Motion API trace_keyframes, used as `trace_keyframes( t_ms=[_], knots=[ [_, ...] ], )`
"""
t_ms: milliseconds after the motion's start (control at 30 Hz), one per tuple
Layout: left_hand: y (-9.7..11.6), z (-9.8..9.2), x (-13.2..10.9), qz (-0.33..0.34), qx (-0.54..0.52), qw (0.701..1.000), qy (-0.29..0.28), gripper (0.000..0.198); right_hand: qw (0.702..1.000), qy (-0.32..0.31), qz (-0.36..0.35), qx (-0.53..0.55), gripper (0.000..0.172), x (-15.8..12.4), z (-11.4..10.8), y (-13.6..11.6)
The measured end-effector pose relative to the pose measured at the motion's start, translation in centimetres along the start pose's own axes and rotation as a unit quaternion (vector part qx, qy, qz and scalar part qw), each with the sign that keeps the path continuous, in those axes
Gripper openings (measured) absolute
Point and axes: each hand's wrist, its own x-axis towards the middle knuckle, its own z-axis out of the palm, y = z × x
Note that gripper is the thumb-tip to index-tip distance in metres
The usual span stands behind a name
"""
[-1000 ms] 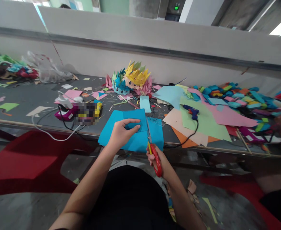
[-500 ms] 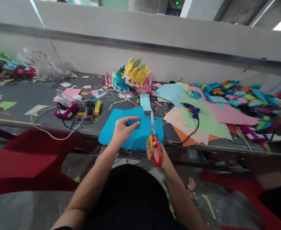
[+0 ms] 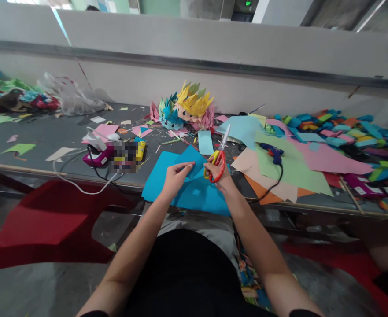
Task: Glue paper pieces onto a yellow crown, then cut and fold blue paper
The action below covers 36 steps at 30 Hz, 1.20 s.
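My left hand [image 3: 175,178] pinches a small blue piece of paper [image 3: 191,156] between thumb and fingers, tilted just above the table's front edge. My right hand [image 3: 224,178] is wrapped round the handles of the scissors [image 3: 226,137], one loop red and the other yellow. Their blades are together and point up and away from me. The right fingertips are close to the right edge of the small piece; whether they touch it I cannot tell. Beneath both hands lies larger blue paper [image 3: 154,178], slightly overhanging the edge.
Paper crowns [image 3: 194,103] stand at the back. A glue gun [image 3: 271,152] lies on coloured sheets [image 3: 315,182] to the right, its cord trailing forward. A purple power strip [image 3: 97,156] with cables is left. Red chairs [image 3: 45,215] stand in front; folded paper pieces [image 3: 339,127] are heaped right.
The small blue paper has been lifted and turned, now pinched by my left hand. My right hand has risen towards it, swinging the scissors up and right. The other person's hand at right has left view.
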Motion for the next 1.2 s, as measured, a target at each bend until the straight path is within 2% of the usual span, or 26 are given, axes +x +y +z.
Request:
trace_keyframes(
  t_ms=[100,167,300,433,600,800,1033,1200],
  knots=[
    [0.3,-1.2,0.6,-0.013,0.000,0.999,-0.035,0.031,0.997,-0.065,0.016,-0.043,0.027,0.0,-1.0,-1.1],
    [0.7,-1.9,1.0,-0.029,0.003,0.996,-0.086,0.028,0.993,-0.099,0.021,-0.064,0.026,0.1,-1.6,-1.9],
    [1.7,-2.6,1.5,-0.058,0.009,0.979,-0.194,0.027,0.991,-0.115,0.009,-0.070,0.024,0.4,-2.2,-2.8],
    [2.1,-2.7,1.8,-0.060,0.012,0.970,-0.236,0.027,0.989,-0.129,0.007,-0.071,0.022,0.6,-2.6,-3.0],
    [0.3,-1.7,2.9,-0.062,-0.001,0.973,-0.223,0.023,0.984,-0.160,0.025,-0.070,0.026,0.8,-2.9,-1.5],
    [-2.1,-0.7,4.0,-0.104,-0.046,0.980,-0.165,0.035,0.990,-0.132,0.034,-0.028,0.036,1.3,-3.3,0.6],
    [-2.0,-1.0,3.7,-0.100,-0.078,0.985,-0.119,0.042,0.991,-0.126,0.029,-0.031,0.038,1.2,-3.2,0.9],
    [-1.7,-1.0,3.5,-0.087,-0.097,0.981,-0.141,0.043,0.991,-0.127,0.019,-0.045,0.038,1.1,-3.1,1.1]
  ],
)
